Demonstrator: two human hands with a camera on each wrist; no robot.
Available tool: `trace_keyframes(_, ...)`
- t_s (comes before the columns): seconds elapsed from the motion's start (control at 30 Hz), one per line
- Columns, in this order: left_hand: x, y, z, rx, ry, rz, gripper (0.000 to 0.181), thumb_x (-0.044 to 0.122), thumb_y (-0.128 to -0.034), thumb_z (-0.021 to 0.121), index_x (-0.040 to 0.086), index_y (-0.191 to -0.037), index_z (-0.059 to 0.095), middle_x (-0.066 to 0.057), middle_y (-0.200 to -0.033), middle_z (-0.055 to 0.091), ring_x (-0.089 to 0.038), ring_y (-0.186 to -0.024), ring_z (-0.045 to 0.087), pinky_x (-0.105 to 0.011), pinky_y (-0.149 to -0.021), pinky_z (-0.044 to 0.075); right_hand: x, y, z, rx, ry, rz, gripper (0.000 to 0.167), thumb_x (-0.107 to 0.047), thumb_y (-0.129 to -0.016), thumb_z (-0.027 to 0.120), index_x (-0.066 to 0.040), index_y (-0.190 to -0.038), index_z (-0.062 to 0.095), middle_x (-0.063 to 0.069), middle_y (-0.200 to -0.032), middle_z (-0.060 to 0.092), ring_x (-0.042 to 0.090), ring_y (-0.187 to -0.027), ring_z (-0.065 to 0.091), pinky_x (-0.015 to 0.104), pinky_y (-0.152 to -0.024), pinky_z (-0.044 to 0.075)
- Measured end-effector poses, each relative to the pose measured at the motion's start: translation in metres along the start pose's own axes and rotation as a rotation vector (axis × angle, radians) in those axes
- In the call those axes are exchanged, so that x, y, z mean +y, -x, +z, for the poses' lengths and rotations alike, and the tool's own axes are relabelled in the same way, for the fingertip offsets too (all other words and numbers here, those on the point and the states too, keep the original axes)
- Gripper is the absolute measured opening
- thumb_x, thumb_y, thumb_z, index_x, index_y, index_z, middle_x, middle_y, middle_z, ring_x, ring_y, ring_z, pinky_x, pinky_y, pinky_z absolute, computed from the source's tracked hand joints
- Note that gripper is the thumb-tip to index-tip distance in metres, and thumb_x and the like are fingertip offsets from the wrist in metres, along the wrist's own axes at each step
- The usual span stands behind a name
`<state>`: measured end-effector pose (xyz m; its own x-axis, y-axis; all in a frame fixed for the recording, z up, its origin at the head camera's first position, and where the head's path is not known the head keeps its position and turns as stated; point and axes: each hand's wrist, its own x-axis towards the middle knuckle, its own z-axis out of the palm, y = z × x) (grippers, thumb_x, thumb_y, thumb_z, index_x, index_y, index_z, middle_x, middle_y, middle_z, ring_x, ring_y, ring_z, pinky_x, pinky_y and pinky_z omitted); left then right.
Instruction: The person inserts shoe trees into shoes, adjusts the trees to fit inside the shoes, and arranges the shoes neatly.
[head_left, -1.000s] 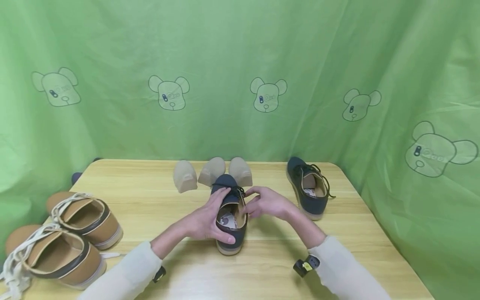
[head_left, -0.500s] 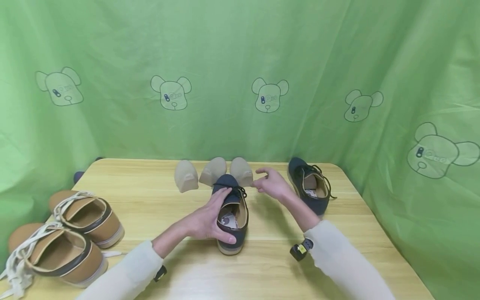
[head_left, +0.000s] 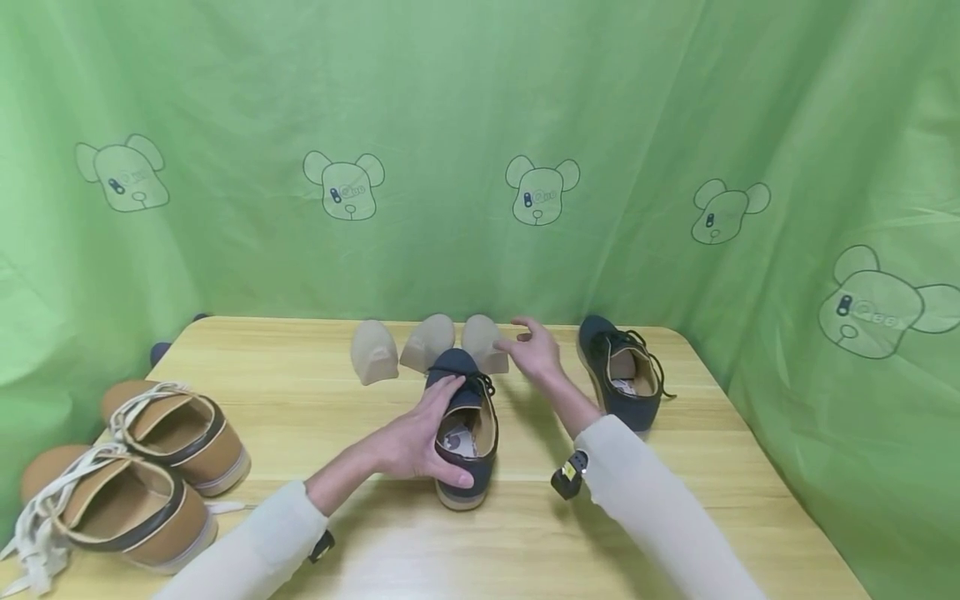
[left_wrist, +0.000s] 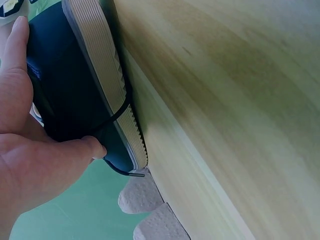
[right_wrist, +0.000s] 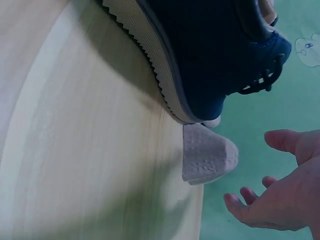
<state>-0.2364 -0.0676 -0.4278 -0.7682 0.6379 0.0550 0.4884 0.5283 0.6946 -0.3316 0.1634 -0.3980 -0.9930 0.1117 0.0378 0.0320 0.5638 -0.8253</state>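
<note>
A navy lace-up shoe (head_left: 486, 467) stands upright on the table, toe toward the back. My left hand (head_left: 408, 440) holds it from the left, fingers over the laces and thumb at the heel. In the left wrist view that hand lies along the side of the shoe (left_wrist: 65, 75). My right hand (head_left: 537, 354) hovers with spread fingers beside the rightmost of three greyish-beige moulded toe inserts (head_left: 480, 335). Seen from the right wrist, a gap separates the hand (right_wrist: 280, 200) from that insert (right_wrist: 207, 155). Printed paper (head_left: 457, 442) shows inside the shoe.
A second navy shoe (head_left: 633, 408) stands at the right, its laces loose. Two tan shoes (head_left: 213, 458) with white laces are at the left. A middle insert (head_left: 429, 340) and a left insert (head_left: 373, 350) lie near the back edge, before a green curtain (head_left: 450, 258).
My right hand has left the side of the held shoe and moved back toward the rightmost insert, fingers spread. The left hand and its shoe have stayed put.
</note>
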Motion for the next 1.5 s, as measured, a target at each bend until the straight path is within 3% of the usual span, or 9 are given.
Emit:
trace_keyframes(0.33, 0.001, 0.0, 0.0, -0.008, -0.005, -0.012, 0.138, 0.053, -0.0672, 0.092, 0.011, -0.164, 0.002, -0.019, -0.17, 0.002, -0.034, -0.156, 0.014, -0.052, -0.122, 0.029, 0.014, -0.014, 0.021, 0.025, -0.048, 0.054, 0.069, -0.032, -0.086, 0.077, -0.01, -0.147, 0.051, 0.025, -0.145, 0.054, 0.04, -0.13, 0.054, 0.053, -0.106, 0.047)
trace_keyframes(0.57, 0.002, 0.001, -0.001, -0.01, -0.006, -0.012, 0.137, 0.053, -0.0679, 0.091, 0.012, -0.164, 0.003, -0.018, -0.17, 0.002, -0.035, -0.155, 0.018, -0.052, -0.121, 0.031, 0.025, -0.016, 0.035, 0.029, -0.082, 0.115, 0.074, -0.031, -0.083, 0.08, -0.012, -0.147, 0.051, 0.022, -0.137, 0.062, 0.038, -0.125, 0.059, 0.05, -0.108, 0.046)
trace_keyframes(0.97, -0.001, 0.001, 0.0, -0.009, -0.019, -0.006, 0.136, 0.054, -0.0683, 0.09, 0.01, -0.164, 0.004, -0.018, -0.17, 0.002, -0.036, -0.155, 0.017, -0.053, -0.121, 0.032, 0.026, -0.012, 0.042, 0.048, -0.045, 0.118, 0.077, -0.026, -0.078, 0.087, -0.01, -0.144, 0.054, 0.02, -0.129, 0.068, 0.037, -0.124, 0.058, 0.049, -0.114, 0.04)
trace_keyframes(1.5, 0.002, 0.002, -0.002, -0.015, -0.006, -0.011, 0.135, 0.053, -0.0687, 0.091, 0.011, -0.164, 0.005, -0.019, -0.17, 0.002, -0.037, -0.154, 0.018, -0.054, -0.12, 0.032, 0.029, -0.01, 0.045, 0.111, -0.028, 0.1, 0.066, -0.024, -0.078, 0.083, -0.011, -0.138, 0.06, 0.019, -0.12, 0.071, 0.036, -0.116, 0.061, 0.047, -0.106, 0.046)
